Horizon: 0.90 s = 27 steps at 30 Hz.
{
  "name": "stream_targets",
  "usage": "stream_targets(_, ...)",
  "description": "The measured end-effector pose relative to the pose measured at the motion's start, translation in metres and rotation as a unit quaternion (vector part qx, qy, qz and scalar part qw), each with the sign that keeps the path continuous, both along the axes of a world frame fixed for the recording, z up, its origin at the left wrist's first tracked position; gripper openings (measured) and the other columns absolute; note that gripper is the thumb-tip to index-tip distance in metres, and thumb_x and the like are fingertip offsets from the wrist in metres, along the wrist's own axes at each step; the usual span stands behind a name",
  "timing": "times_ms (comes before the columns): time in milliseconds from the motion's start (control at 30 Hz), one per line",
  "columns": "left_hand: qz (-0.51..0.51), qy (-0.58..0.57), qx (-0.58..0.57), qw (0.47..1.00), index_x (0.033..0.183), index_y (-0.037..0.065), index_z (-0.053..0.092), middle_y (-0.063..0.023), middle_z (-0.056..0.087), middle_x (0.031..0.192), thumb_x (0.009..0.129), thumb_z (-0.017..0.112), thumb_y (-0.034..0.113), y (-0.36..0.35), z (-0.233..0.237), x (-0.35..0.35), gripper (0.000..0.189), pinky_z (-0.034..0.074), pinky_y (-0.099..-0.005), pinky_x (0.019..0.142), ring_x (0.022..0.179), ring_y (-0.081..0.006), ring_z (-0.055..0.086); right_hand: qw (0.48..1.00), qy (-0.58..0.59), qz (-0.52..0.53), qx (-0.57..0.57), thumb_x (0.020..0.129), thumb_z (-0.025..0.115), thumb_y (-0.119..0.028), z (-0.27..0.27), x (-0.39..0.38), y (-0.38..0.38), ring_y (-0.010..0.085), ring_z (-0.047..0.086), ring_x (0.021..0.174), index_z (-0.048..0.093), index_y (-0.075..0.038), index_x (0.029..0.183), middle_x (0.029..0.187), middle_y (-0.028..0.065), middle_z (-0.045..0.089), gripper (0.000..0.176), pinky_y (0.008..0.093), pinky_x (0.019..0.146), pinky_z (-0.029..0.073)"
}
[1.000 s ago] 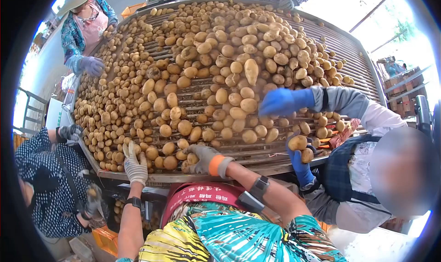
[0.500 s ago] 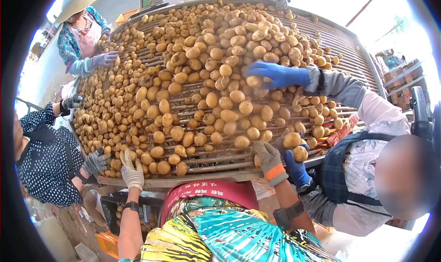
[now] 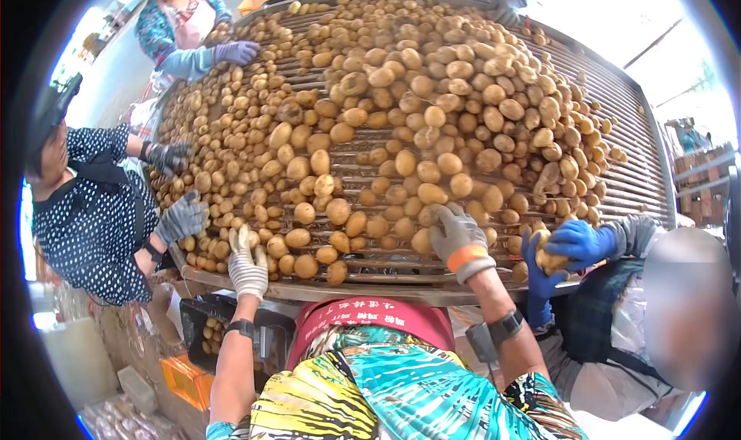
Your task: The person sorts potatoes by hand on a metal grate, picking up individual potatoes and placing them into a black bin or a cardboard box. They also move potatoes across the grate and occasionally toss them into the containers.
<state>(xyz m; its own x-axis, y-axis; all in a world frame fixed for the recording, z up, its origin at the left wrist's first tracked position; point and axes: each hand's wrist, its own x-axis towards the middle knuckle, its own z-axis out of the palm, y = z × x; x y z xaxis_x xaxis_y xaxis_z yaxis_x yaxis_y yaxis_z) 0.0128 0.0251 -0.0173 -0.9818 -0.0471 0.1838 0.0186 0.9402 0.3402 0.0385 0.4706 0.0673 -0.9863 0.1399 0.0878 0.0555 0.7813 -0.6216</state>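
Observation:
My left hand (image 3: 248, 266), in a white striped glove, is at the near edge of the slatted sorting table (image 3: 386, 292). Its fingers stretch forward, apart, against potatoes (image 3: 306, 266), and nothing shows in its grip. Farther right, my right hand (image 3: 457, 243) wears a grey glove with an orange band. It reaches over the slats with fingers extended onto potatoes (image 3: 431, 194) at the edge of the pile; its palm is hidden. Dusty yellow-brown potatoes are heaped across the table, densest toward the back right.
At right, a co-worker's blue-gloved hands (image 3: 571, 247) hold potatoes close to my right arm. Another person's grey-gloved hand (image 3: 183, 218) works left of mine. More workers stand at the far side. Below the table edge are a black crate (image 3: 202, 313) containing potatoes and an orange crate (image 3: 185, 382).
My right hand has moved forward onto the potatoes. My left hand stays near the table edge. The co-worker's blue-gloved hand has drawn back from the pile to the other one. The view has shifted.

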Motion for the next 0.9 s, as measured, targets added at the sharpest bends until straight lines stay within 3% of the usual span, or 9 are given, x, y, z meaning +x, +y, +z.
stream_targets(67,0.011,0.0,0.018,1.0,0.15,0.012,0.043,-0.0311,0.041,0.152,0.091,0.063,0.01,0.002,0.0,0.0,0.062,0.044,-0.0473,0.108,0.13,-0.0473,0.052,0.979,-0.08,0.081,0.168,0.092,0.061,-0.021,-0.005,-0.012,-0.003,0.041,0.063,0.107,0.065,-0.013,0.119,0.115,0.0196,0.065,0.028,0.0503,0.088,0.053)
stream_targets(233,0.016,-0.009,0.027,0.999,0.151,0.013,0.043,-0.0322,0.041,0.152,0.09,0.064,0.012,0.004,0.003,0.0,0.064,0.046,-0.0467,0.108,0.128,-0.047,0.054,0.971,-0.154,0.13,0.131,0.093,0.057,-0.021,-0.009,-0.049,-0.026,0.0433,0.061,0.113,0.055,-0.018,0.132,0.125,0.0212,0.062,0.039,0.0522,0.092,0.052)
stream_targets(300,0.032,-0.037,0.036,0.998,0.151,0.013,0.043,-0.0323,0.04,0.153,0.091,0.064,0.013,0.005,0.005,0.001,0.064,0.046,-0.0468,0.107,0.126,-0.047,0.055,0.954,-0.255,0.096,0.124,0.093,0.056,-0.022,-0.008,-0.065,-0.038,0.0435,0.062,0.114,0.051,-0.019,0.137,0.127,0.0215,0.061,0.044,0.0513,0.094,0.051)
stream_targets(333,0.012,0.015,0.006,1.0,0.152,0.015,0.043,-0.0313,0.039,0.154,0.091,0.063,0.014,0.004,0.002,0.002,0.064,0.046,-0.0474,0.106,0.125,-0.0469,0.056,0.948,-0.269,0.089,0.146,0.094,0.055,-0.024,-0.004,-0.064,-0.043,0.0435,0.062,0.115,0.049,-0.02,0.14,0.128,0.0221,0.061,0.047,0.0515,0.096,0.051)
stream_targets(467,0.016,0.034,0.018,0.999,0.15,0.015,0.046,-0.0291,0.039,0.155,0.092,0.062,0.016,0.005,0.001,0.003,0.06,0.047,-0.0479,0.104,0.123,-0.0462,0.057,0.956,-0.242,0.094,0.139,0.092,0.058,-0.027,0.001,-0.054,-0.04,0.0415,0.063,0.116,0.049,-0.021,0.142,0.126,0.0218,0.062,0.051,0.0499,0.097,0.051)
stream_targets(633,0.025,0.013,0.048,0.998,0.149,0.014,0.046,-0.0287,0.039,0.155,0.092,0.063,0.016,0.007,0.006,0.003,0.06,0.047,-0.0484,0.104,0.123,-0.0465,0.057,0.991,-0.123,0.04,-0.016,0.088,0.067,-0.025,0.031,-0.053,-0.068,0.0372,0.063,0.116,0.068,-0.017,0.122,0.131,0.0191,0.062,0.035,0.0429,0.1,0.051)
stream_targets(700,0.016,0.022,0.041,0.999,0.149,0.014,0.046,-0.0285,0.039,0.155,0.091,0.064,0.016,0.006,0.007,-0.002,0.061,0.047,-0.0484,0.104,0.124,-0.0464,0.057,0.985,-0.048,0.146,0.076,0.089,0.066,-0.022,0.029,-0.072,-0.102,0.0387,0.061,0.117,0.067,-0.015,0.125,0.135,0.0182,0.057,0.037,0.0444,0.097,0.053)
stream_targets(767,0.022,0.025,0.055,0.998,0.149,0.014,0.047,-0.0283,0.041,0.154,0.091,0.064,0.015,0.005,0.003,0.001,0.06,0.047,-0.0479,0.105,0.124,-0.0458,0.057,0.958,-0.162,0.149,0.181,0.09,0.066,-0.021,0.029,-0.094,-0.149,0.0396,0.055,0.122,0.066,-0.01,0.127,0.141,0.017,0.049,0.038,0.0477,0.096,0.053)
stream_targets(900,0.015,0.038,0.057,0.998,0.151,0.014,0.043,-0.0285,0.038,0.156,0.093,0.061,0.011,0.004,0.005,0.002,0.061,0.05,-0.0486,0.099,0.118,-0.0459,0.06,0.923,-0.2,0.14,0.299,0.09,0.067,-0.023,-0.018,-0.111,-0.19,0.0386,0.049,0.127,0.065,-0.005,0.128,0.144,0.0166,0.045,0.042,0.0508,0.097,0.052)
